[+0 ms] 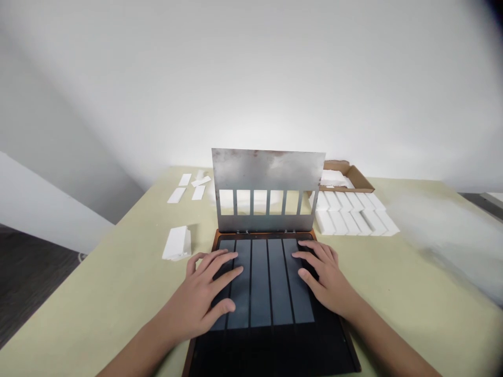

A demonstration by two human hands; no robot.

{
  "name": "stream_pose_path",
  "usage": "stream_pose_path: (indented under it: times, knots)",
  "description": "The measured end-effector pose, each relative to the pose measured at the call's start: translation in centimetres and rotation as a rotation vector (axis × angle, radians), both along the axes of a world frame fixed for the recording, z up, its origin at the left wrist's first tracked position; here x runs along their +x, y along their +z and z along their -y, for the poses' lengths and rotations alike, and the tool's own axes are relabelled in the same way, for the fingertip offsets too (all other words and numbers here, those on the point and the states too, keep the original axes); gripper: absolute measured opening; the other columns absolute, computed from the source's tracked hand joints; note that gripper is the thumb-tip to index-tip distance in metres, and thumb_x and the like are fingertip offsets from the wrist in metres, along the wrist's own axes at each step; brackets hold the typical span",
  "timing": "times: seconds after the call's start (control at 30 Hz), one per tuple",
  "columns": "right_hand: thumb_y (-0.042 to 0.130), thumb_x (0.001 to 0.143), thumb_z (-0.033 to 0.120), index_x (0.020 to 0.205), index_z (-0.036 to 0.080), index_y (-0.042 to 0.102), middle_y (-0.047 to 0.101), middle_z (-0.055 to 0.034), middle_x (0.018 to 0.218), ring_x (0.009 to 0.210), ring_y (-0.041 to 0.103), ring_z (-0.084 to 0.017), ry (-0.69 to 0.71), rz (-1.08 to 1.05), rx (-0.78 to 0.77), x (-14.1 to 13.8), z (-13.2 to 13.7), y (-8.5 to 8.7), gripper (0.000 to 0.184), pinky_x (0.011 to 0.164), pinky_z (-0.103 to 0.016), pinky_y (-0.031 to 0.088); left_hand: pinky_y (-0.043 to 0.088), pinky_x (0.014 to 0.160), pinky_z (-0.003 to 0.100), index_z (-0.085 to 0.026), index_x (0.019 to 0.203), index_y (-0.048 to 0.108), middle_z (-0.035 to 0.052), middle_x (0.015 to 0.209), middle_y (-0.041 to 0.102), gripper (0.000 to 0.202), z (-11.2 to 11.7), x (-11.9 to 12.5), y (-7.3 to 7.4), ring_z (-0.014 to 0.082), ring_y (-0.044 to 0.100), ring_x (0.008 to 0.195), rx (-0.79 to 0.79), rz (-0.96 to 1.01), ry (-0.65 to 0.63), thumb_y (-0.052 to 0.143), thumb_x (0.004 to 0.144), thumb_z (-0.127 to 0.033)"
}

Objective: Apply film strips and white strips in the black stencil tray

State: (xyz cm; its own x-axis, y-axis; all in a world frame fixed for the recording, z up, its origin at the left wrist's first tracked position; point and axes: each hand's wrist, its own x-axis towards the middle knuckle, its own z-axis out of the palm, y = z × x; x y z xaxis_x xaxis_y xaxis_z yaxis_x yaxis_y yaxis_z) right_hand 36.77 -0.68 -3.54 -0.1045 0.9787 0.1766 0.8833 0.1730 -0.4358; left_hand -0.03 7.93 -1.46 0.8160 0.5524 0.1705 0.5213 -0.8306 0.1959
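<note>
In front of me a black board with a wooden edge [275,351] lies on the table. Several dark grey-blue strips [260,283] sit side by side on it, thin black gaps between them. Hinged at its far edge, a metal frame plate [269,170] with a row of rectangular cut-outs stands upright. My left hand [204,293] rests with spread fingers over the leftmost strips. On the other side my right hand [322,272] has its fingers apart, tips at the rightmost strip. Neither hand grasps anything.
White blocks [349,212] stand in two rows at the right, before a cardboard box [361,180] with white pieces inside. A stack of white cards [176,243] stands left of the board. Loose white pieces [198,192] lie farther back on the pale green table [408,272].
</note>
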Motion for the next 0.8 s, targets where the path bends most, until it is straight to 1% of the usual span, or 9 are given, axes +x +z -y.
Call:
stream_pose_path:
  times: [0.1, 0.27, 0.4, 0.53, 0.8]
  knots:
    - [0.046, 0.108, 0.05, 0.134, 0.035, 0.067, 0.056, -0.0079, 0.153, 0.144, 0.048, -0.034, -0.003, 0.002, -0.001, 0.03, -0.03, -0.01, 0.036, 0.118, -0.062, 0.039, 0.029, 0.117, 0.063, -0.039, 0.156, 0.053, 0.0069, 0.164, 0.045, 0.055, -0.02, -0.01, 0.04, 0.0424, 0.042, 0.146, -0.004, -0.008, 0.002, 0.056, 0.104, -0.059]
    - [0.046, 0.109, 0.05, 0.134, 0.034, 0.066, 0.056, -0.0086, 0.152, 0.144, 0.046, -0.034, -0.002, -0.014, -0.005, -0.04, -0.01, -0.01, 0.037, 0.119, -0.063, 0.037, 0.03, 0.118, 0.06, -0.038, 0.155, 0.054, 0.0075, 0.162, 0.048, 0.055, -0.07, -0.1, -0.02, 0.0409, 0.045, 0.143, 0.025, 0.012, -0.004, 0.057, 0.104, -0.059]
    - [0.046, 0.109, 0.05, 0.134, 0.034, 0.066, 0.055, -0.0085, 0.152, 0.145, 0.045, -0.034, 0.001, -0.03, -0.015, -0.08, 0.03, 0.05, 0.036, 0.119, -0.064, 0.035, 0.028, 0.118, 0.061, -0.037, 0.157, 0.051, 0.0085, 0.163, 0.047, 0.056, -0.06, -0.06, -0.05, 0.0406, 0.043, 0.144, 0.053, -0.02, -0.007, 0.055, 0.105, -0.059]
    - [0.045, 0.109, 0.05, 0.135, 0.034, 0.065, 0.054, -0.0083, 0.153, 0.145, 0.044, -0.034, 0.001, -0.039, -0.022, -0.03, 0.03, 0.05, 0.036, 0.119, -0.063, 0.035, 0.027, 0.117, 0.06, -0.037, 0.156, 0.052, 0.0082, 0.163, 0.047, 0.055, 0.0, -0.01, 0.0, 0.0402, 0.044, 0.144, 0.062, -0.015, -0.014, 0.056, 0.105, -0.058]
    - [0.046, 0.109, 0.049, 0.135, 0.034, 0.065, 0.054, -0.0085, 0.154, 0.145, 0.044, -0.035, 0.006, -0.039, -0.016, -0.02, 0.02, -0.04, 0.036, 0.119, -0.064, 0.035, 0.025, 0.116, 0.059, -0.036, 0.155, 0.052, 0.0084, 0.163, 0.047, 0.053, 0.04, 0.05, 0.13, 0.0395, 0.044, 0.145, 0.05, -0.011, -0.007, 0.058, 0.105, -0.054]
